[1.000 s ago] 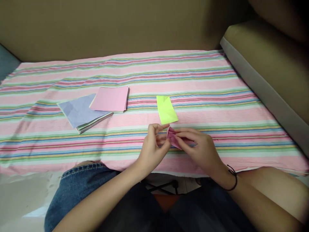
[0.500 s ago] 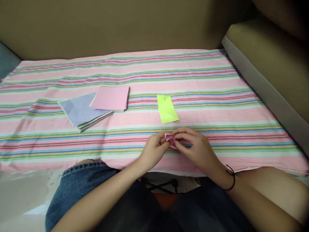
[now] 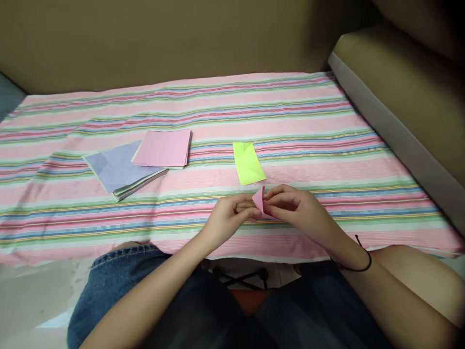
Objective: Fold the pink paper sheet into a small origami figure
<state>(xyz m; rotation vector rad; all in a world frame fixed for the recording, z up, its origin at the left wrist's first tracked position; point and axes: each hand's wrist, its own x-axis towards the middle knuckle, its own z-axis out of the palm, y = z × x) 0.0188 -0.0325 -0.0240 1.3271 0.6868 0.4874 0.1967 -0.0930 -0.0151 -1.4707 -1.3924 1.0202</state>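
I find left hand (image 3: 225, 219) and right hand (image 3: 304, 209) pinching the pink fold (image 3: 258, 198) on the near side. Folding, I judge; the next crease calls for aligned edges.

A plain olive-brown panel (image 3: 163, 43) rises along the far side, its lower edge meeting a pink cloth (image 3: 308, 169) with multicoloured stripes, which spreads wide and creases lightly. At the right stands a thick brown block (image 3: 407, 87) with a paler grey side; a blue-grey surface (image 3: 9, 97) shows at the left edge. Below, the pale, glossy floor (image 3: 32, 295) carries a bright reflection (image 3: 54, 321), and dark crossed bars (image 3: 243, 279) show under the cloth's near edge.
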